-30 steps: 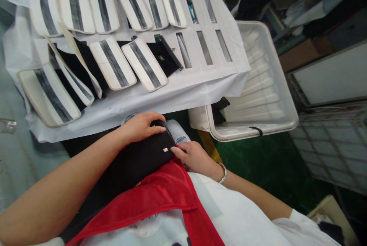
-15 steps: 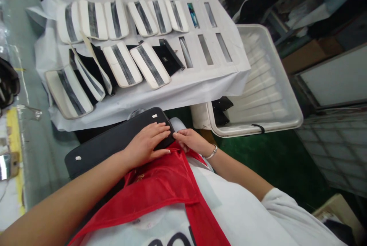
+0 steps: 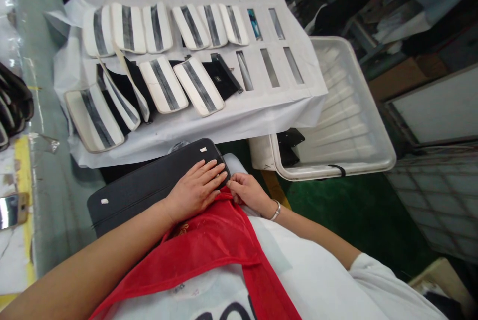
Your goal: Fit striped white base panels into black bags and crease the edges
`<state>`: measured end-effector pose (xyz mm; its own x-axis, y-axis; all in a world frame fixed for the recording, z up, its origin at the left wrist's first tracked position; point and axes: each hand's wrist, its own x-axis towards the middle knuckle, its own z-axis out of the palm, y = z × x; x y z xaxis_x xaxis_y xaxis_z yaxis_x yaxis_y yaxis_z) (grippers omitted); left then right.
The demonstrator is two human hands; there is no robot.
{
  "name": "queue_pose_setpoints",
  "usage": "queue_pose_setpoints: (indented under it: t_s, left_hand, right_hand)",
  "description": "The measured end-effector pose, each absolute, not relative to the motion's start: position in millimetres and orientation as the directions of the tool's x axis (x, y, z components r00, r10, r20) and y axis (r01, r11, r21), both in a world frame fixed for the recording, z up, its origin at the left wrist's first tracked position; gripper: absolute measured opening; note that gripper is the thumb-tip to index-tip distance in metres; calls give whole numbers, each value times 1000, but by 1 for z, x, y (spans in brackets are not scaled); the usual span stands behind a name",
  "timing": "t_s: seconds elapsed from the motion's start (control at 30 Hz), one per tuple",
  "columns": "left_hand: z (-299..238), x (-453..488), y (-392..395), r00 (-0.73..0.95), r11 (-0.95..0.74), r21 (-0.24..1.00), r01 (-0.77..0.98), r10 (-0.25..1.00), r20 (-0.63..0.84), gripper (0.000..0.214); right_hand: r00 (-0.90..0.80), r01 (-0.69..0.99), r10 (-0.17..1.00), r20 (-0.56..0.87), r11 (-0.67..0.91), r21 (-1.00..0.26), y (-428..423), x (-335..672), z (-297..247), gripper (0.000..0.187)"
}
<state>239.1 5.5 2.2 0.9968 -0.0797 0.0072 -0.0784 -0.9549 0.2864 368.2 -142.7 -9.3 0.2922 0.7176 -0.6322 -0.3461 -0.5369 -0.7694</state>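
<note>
A long black zipped case [image 3: 145,185] lies across my lap, over a red apron [image 3: 209,240]. My left hand [image 3: 196,189] rests flat on the case's right end, fingers stretched out and pressing down. My right hand [image 3: 248,191] sits at the case's right corner with fingers pinched together at its edge; what they pinch is too small to make out. A bracelet is on my right wrist.
A white-covered board [image 3: 224,116] ahead holds several white pads with grey stripes [image 3: 199,86] and black pieces. A white plastic tray [image 3: 336,111] stands at the right with a black part inside. A green floor lies below; a grey bench [image 3: 48,175] runs along the left.
The black case turned and now lies lengthwise to the left. My left hand went from gripping its top edge to lying flat on it. The view shifted slightly.
</note>
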Motion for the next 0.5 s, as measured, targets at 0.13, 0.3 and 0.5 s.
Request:
queue_pose_setpoints:
  t_s: [0.13,0.3,0.5]
  left_hand:
    - [2,236,-6,998,-980,194,-48,-54,-26,49]
    - [0,232,-16,998,-984,172,-35,-44,-53,55]
    - [7,232,-20,998,-982,188,17,6,-58,53]
  right_hand:
    - [339,-417,663,-668,-531,-738,-136,362,-8,23]
    - [203,-344,696,-689,-608,-715,-146,391,-12,24]
    - [609,331,789,-83,-348,-877,-124,404,18,23]
